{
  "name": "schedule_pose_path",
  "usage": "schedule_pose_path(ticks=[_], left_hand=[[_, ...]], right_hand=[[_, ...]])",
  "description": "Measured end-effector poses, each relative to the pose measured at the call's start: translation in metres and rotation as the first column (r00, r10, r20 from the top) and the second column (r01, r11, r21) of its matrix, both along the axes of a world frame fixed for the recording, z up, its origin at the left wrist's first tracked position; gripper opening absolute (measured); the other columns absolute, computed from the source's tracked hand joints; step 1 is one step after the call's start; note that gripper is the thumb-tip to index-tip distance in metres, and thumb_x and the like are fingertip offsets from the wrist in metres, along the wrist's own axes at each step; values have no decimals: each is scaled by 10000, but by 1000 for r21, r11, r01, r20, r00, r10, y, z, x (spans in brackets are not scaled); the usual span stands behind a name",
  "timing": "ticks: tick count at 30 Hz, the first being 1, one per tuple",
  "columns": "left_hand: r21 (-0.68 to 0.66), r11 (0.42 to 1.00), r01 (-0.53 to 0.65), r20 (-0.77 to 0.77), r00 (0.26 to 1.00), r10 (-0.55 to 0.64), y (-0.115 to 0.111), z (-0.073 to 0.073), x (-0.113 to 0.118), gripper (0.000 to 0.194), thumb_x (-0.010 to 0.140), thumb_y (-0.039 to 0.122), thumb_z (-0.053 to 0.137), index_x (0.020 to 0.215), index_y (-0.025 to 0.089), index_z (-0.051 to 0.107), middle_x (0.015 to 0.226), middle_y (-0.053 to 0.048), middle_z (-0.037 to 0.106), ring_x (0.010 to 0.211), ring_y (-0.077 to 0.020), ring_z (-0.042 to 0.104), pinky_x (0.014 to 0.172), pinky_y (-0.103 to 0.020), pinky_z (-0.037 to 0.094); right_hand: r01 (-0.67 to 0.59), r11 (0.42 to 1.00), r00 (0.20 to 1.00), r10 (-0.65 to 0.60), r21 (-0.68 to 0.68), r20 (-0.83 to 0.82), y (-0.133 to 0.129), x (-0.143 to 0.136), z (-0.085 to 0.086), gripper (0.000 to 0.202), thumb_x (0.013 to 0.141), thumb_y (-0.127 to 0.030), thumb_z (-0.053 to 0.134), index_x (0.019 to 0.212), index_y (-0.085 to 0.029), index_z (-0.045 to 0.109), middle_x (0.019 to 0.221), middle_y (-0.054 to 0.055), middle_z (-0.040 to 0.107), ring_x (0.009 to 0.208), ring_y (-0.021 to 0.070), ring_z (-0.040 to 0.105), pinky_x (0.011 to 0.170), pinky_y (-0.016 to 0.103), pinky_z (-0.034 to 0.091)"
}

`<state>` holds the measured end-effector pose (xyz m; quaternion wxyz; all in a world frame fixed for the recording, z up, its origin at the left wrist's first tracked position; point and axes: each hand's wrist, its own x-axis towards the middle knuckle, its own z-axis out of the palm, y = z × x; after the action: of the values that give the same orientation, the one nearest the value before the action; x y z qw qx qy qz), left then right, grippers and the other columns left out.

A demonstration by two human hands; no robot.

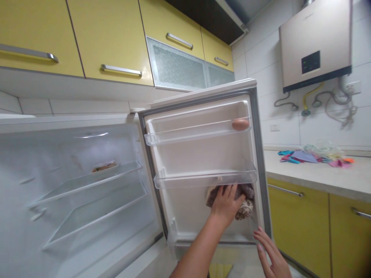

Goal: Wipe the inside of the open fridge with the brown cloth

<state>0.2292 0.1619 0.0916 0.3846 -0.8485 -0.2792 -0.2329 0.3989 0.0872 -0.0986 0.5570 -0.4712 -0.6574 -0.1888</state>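
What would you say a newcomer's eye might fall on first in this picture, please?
Probably the open refrigerator door in the middle, where the left hand lies on a brown patterned cloth just below the middle door shelf. Next might come the single brown egg at the right end of the top door shelf, then the colourful pile on the counter at right.

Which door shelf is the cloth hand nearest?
The middle shelf: the left hand, on the cloth, is just beneath it; top shelf and bottom shelf are farther.
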Motion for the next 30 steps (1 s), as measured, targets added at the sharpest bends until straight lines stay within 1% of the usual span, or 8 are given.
schedule_pose_path(ticks=[4, 7, 9, 11, 17, 20, 25, 30], left_hand=[[81, 985, 150, -146, 980, -137, 10, 2, -17, 302, 989, 328, 471, 1250, 290, 618, 1583, -123, 426, 1454, -277, 403, 1143, -497, 366], [76, 958, 276, -312, 919, -240, 15, 6, -46, 228, 979, 294, 496, 1106, 254, 681, 1526, -83, 512, 1425, -257, 440, 1191, -493, 298], [50, 950, 309, -397, 879, -265, 15, 11, -71, 206, 973, 270, 502, 1020, 246, 701, 1492, -56, 554, 1399, -245, 466, 1198, -494, 282], [19, 956, 293, -457, 853, -253, 13, 18, -98, 198, 968, 261, 511, 992, 249, 708, 1482, -31, 568, 1379, -233, 482, 1185, -486, 298], [-23, 992, 125, -550, 827, -117, -5, 47, -189, 217, 984, 275, 493, 985, 259, 709, 1482, 12, 574, 1366, -195, 487, 1181, -455, 299], [-28, 998, 63, -561, 825, -68, -11, 55, -222, 201, 978, 295, 515, 1019, 253, 706, 1494, -1, 564, 1380, -198, 478, 1208, -437, 259], [-13, 1000, 26, -538, 842, -29, -14, 51, -236, 211, 977, 285, 519, 1116, 289, 677, 1508, 12, 547, 1378, -184, 477, 1209, -440, 253], [-20, 999, -43, -423, 906, 31, -10, 41, -210, 355, 983, 264, 492, 1322, 335, 571, 1562, 9, 490, 1397, -167, 453, 1174, -434, 302]], right_hand=[[15, 1000, 1000, -15, 6, 12, 1, 1, 0, 316, 998, -367, 448, 1215, -227, 630, 1287, 106, 694, 1177, 270, 682, 888, 401, 626], [7, 1000, 999, -8, 9, 34, 1, 3, 0, 316, 997, -357, 456, 1226, -225, 627, 1299, 104, 687, 1200, 264, 669, 911, 392, 617], [-5, 1000, 998, 3, 25, 57, 0, 6, -1, 316, 995, -347, 460, 1232, -225, 631, 1313, 103, 681, 1211, 259, 662, 925, 382, 611], [-15, 999, 998, 12, 41, 68, 1, 8, -2, 314, 993, -334, 463, 1231, -227, 637, 1332, 100, 670, 1222, 252, 655, 943, 370, 601], [-13, 998, 998, 9, 58, 62, 3, 9, -3, 314, 991, -310, 462, 1230, -219, 645, 1340, 98, 664, 1234, 239, 647, 960, 335, 588], [-12, 998, 998, 8, 61, 61, 2, 7, -2, 310, 992, -303, 460, 1222, -214, 647, 1336, 99, 666, 1230, 235, 650, 968, 332, 583], [2, 999, 999, -4, 46, 34, -3, 3, -2, 303, 988, -310, 459, 1201, -223, 655, 1345, 95, 662, 1233, 246, 648, 968, 353, 588], [-6, 1000, 1000, 6, 0, 9, 0, 2, -9, 290, 981, -326, 473, 1179, -234, 664, 1333, 90, 674, 1231, 267, 649, 948, 383, 602]])
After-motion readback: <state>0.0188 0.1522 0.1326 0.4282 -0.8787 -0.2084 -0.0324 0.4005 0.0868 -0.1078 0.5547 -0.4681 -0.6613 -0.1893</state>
